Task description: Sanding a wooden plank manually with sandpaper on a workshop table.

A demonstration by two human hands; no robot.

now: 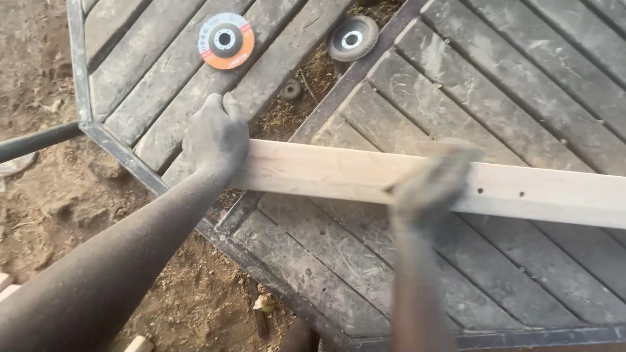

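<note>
A pale wooden plank lies across a weathered slatted table, running from centre left to the right edge, with two small holes near its right part. My left hand, dusty, grips the plank's left end. My right hand is blurred with motion and rests on the plank's middle; whether it holds something is unclear.
An orange and grey grinding disc lies on the slats at the top. A dark grinding disc and a small round part sit in the gap nearby. A dark pipe juts in from the left. Bare dirt lies around.
</note>
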